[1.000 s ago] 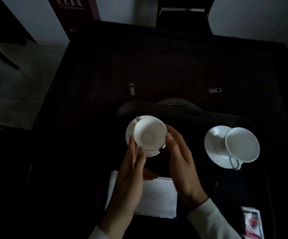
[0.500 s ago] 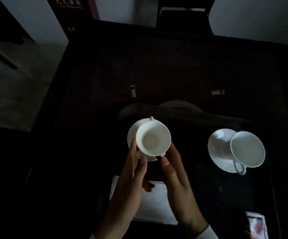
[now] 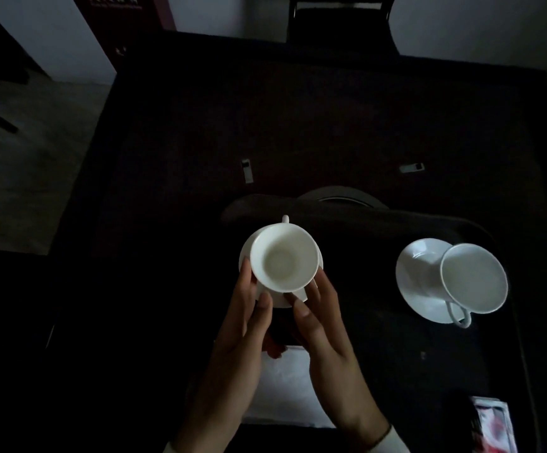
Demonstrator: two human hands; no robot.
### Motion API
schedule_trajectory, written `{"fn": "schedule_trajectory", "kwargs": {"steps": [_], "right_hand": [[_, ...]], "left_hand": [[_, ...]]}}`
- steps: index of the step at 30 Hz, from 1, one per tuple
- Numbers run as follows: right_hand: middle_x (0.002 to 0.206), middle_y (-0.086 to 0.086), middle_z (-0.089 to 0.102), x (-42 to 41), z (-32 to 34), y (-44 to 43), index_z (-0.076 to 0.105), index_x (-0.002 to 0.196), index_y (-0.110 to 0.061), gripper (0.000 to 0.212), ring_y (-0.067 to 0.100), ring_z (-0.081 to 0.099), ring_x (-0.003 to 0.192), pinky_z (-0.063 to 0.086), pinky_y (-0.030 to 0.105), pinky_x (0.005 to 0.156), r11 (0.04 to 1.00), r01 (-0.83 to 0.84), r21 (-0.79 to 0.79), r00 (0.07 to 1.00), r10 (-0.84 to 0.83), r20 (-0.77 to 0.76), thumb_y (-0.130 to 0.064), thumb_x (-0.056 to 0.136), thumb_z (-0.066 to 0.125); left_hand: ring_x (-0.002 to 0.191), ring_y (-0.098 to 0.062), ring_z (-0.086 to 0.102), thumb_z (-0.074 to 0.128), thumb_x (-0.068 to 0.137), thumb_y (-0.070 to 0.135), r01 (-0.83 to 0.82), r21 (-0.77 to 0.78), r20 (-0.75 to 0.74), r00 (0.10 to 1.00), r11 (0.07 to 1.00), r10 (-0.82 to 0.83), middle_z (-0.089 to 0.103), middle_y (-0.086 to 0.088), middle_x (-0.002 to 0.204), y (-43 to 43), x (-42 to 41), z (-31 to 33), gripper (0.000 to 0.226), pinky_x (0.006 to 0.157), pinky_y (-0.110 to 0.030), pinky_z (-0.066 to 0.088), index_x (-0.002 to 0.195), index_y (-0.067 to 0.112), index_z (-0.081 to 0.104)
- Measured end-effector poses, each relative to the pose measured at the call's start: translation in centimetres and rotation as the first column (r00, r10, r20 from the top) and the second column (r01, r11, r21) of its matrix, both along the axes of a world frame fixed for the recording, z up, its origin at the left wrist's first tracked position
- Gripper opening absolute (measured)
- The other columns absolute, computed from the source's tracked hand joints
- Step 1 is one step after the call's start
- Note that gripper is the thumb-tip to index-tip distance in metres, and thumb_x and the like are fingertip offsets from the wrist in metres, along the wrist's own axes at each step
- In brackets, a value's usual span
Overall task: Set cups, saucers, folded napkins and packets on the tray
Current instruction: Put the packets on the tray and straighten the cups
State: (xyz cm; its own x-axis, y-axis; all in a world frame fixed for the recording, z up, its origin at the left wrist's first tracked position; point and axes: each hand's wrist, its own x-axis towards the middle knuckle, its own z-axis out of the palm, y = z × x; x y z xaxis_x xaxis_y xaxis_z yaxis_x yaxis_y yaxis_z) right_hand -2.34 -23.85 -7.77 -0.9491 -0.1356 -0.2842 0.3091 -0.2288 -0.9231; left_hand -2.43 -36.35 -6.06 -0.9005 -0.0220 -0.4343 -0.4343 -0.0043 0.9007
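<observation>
1. Head cam is super dark, but you can make out the white cup sitting upright on its saucer at the far left end of the black tray. The cup's handle points away from you.
2. Your left hand has the saucer's left rim pinched, thumb on the near edge and fingers up along the side.
3. Your right hand does the same on the near right rim, thumb tip on the edge and fingers curled round beside it. So both hands are clamped on that saucer.
4. Can't tell if the saucer is resting on the tray or held just above it, too dim.
5. Over at the tray's right end, the second cup stands on the second saucer, well apart from the first pair, handle facing you.
6. A folded white napkin lies under your wrists, near side.
7. A packet with red print sits at the near right corner.
8. Past the tray, two small white tags lie on the dark tabletop.
</observation>
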Motion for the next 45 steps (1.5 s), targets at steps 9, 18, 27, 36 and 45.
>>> {"fn": "schedule_trajectory", "kwargs": {"steps": [9,18,27,36,45], "right_hand": [[0.144,-0.009,0.059,0.3,0.1,0.2,0.033,0.151,-0.049,0.057,0.017,0.067,0.110,0.058,0.030,0.084,0.999,-0.024,0.035,1.000,0.024,0.015,-0.040,0.099,0.055],[0.141,-0.013,0.063,2.8,0.8,3.9,0.053,0.142,-0.038,0.057,0.014,0.062,0.129,0.054,0.038,0.104,0.952,0.299,0.063,0.948,-0.304,0.093,-0.044,0.087,0.068],[0.126,-0.009,0.074,5.4,3.3,11.0,0.071,0.119,-0.029,0.036,0.007,0.064,0.125,0.050,0.020,0.102,0.590,0.779,0.212,0.607,-0.794,-0.020,-0.003,0.099,0.056],[0.113,-0.059,0.052,3.9,2.1,13.8,0.037,0.155,-0.040,0.056,-0.034,0.042,0.117,0.041,-0.001,0.090,0.814,0.529,0.241,0.818,-0.565,0.113,-0.039,0.101,0.055],[0.109,-0.065,0.047,1.9,1.8,16.5,0.032,0.155,-0.043,0.080,-0.031,0.039,0.123,0.038,0.011,0.110,0.853,0.421,0.308,0.889,-0.455,0.046,-0.073,0.082,0.046]], "left_hand": [[0.133,0.014,0.043,0.046,0.081,0.072,-0.067,0.047,0.005,0.998,0.997,0.067,0.041,0.046,0.143,0.6,0.3,-0.3,0.053,0.102,-0.019,0.048,0.130,0.078,0.026],[0.076,-0.010,0.061,0.044,0.089,0.070,-0.252,-0.214,-0.233,0.951,0.944,0.202,0.072,0.021,0.104,2.3,2.4,1.2,0.043,0.072,-0.021,0.050,0.112,0.043,0.069],[0.125,0.007,0.055,0.033,0.097,0.065,0.293,0.029,-0.229,0.933,0.956,-0.279,0.065,0.024,0.132,13.8,-5.3,2.1,0.056,0.105,-0.021,0.043,0.131,0.035,0.065],[0.117,0.000,0.063,0.036,0.102,0.057,0.542,-0.101,-0.041,0.835,0.834,-0.548,0.073,0.007,0.125,20.8,-12.3,-0.7,0.056,0.108,-0.027,0.044,0.124,0.020,0.072],[0.107,0.003,0.068,0.038,0.101,0.058,0.325,-0.031,-0.037,0.944,0.945,-0.326,0.075,0.019,0.113,19.5,-10.4,-2.3,0.045,0.099,-0.029,0.049,0.113,0.038,0.076]]}}
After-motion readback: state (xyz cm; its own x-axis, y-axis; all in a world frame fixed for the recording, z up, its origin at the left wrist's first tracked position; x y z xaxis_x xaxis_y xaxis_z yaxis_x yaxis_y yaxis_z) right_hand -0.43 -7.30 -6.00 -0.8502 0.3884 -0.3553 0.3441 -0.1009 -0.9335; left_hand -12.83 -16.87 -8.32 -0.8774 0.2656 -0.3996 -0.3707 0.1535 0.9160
